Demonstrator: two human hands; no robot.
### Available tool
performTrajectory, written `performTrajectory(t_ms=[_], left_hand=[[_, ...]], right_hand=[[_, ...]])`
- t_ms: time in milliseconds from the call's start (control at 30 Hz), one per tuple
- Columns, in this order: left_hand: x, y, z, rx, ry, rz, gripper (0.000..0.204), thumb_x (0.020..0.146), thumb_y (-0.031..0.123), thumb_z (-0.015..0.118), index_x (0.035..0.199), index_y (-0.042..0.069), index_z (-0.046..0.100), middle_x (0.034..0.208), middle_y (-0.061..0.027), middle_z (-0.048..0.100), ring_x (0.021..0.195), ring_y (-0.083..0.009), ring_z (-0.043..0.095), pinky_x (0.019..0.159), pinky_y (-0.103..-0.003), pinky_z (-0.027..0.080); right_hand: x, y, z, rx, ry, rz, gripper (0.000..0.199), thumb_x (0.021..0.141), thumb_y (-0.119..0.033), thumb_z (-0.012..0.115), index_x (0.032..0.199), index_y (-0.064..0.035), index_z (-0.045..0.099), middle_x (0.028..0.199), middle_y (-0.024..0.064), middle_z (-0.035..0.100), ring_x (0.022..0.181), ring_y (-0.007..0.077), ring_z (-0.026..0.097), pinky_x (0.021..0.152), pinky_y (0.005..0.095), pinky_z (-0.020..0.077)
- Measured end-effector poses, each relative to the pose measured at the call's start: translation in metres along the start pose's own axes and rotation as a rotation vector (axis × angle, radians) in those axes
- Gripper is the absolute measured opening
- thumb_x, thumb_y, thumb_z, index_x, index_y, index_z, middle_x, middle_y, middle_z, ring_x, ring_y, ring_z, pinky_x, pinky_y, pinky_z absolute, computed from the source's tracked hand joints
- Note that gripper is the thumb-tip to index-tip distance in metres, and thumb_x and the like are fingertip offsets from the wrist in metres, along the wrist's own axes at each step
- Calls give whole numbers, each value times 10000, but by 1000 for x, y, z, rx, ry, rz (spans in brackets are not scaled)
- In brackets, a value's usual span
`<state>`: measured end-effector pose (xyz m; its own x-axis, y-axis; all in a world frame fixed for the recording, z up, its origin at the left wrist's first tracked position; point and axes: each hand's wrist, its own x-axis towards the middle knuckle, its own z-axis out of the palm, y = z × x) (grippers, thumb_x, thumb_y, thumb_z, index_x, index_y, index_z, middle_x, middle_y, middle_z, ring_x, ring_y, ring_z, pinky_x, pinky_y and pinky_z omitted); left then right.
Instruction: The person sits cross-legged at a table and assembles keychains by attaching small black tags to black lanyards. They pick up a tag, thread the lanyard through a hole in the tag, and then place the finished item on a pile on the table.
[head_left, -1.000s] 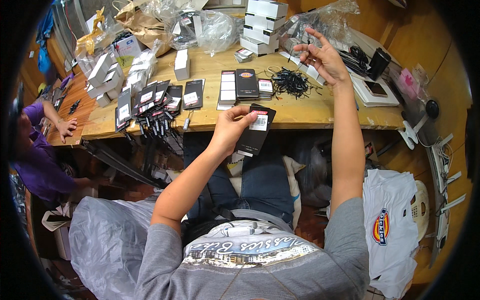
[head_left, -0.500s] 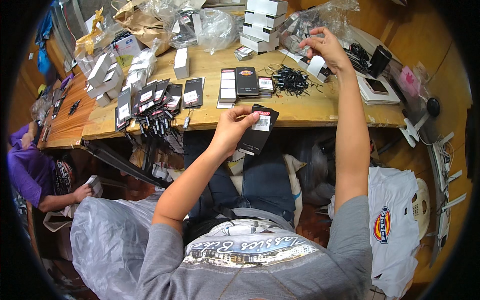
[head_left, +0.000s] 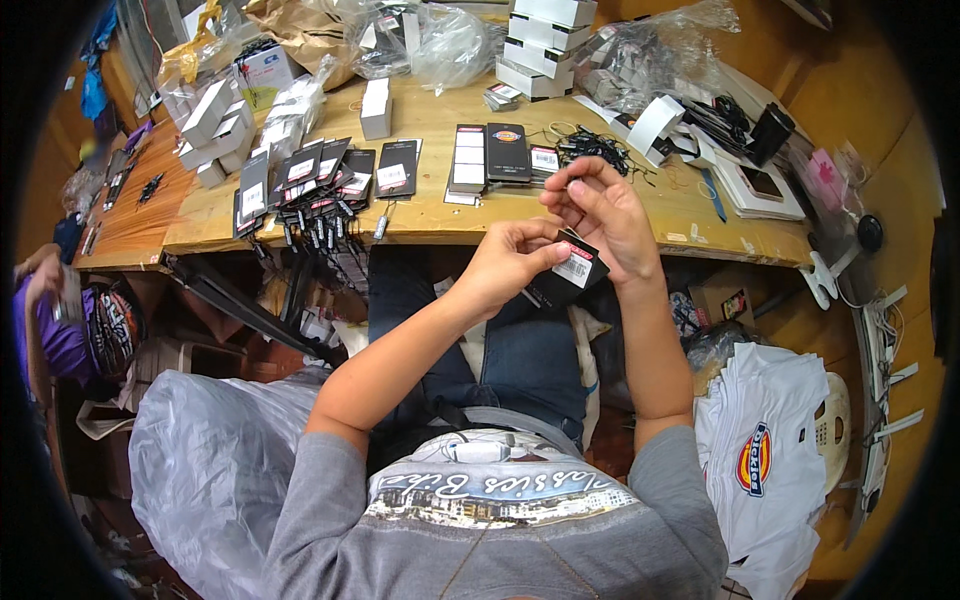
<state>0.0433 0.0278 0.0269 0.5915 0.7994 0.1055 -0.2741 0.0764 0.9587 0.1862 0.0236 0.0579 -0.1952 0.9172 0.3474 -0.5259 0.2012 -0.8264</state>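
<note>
Over a cluttered wooden bench (head_left: 640,215), the left hand (head_left: 505,268) pinched a black tag (head_left: 572,272); the right hand (head_left: 603,212) gripped a thin loop that could easily slip off.

Both forearms raised, bent at elbows, bare below grey sleeves. Left hand (head_left: 505,265) pinching with thumb and forefinger. Right hand (head_left: 600,215) just above it, fingers curled, fingertips pinched together.

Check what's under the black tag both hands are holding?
Under the black tag: the person's jeans-clad lap, below the table edge. The left hand and right hand cover its upper part.
</note>
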Motion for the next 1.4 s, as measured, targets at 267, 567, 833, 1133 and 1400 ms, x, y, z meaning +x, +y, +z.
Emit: performTrajectory(t_ms=[267,567,833,1133,1400], left_hand=[[-22,-21,-17,178,-62,-100,102,735,51,571,797,-30,575,715,-34,581,649,-62,519,615,-191,417],[-29,-30,-35,56,-7,8,63,766,41,527,737,27,473,934,-85,561,792,-82,519,696,-214,425],[-29,-6,-18,-140,101,85,120,824,76,449,872,27,351,899,-135,547,753,-139,555,685,-224,453],[-29,-12,-3,191,415,421,291,682,-15,618,839,24,375,748,-58,537,675,-73,525,571,-184,431],[-33,-15,-1,473,478,620,284,663,8,647,790,0,393,646,-68,556,611,-71,537,511,-194,433]], right_hand=[[-19,-18,-22,100,181,-251,99,789,-69,499,883,-45,514,837,114,574,754,187,561,703,285,455],[-49,-29,-18,101,267,-413,157,808,-78,475,962,-46,474,813,127,567,533,113,476,465,174,367],[-66,16,17,-434,456,-296,46,715,-25,587,736,-13,547,689,66,556,511,61,463,460,155,357],[-60,57,35,-946,503,-619,110,627,60,609,693,11,534,874,93,510,589,103,470,519,188,387],[-62,58,38,-905,523,-641,127,631,69,599,703,26,503,900,130,530,656,141,513,595,230,427]])
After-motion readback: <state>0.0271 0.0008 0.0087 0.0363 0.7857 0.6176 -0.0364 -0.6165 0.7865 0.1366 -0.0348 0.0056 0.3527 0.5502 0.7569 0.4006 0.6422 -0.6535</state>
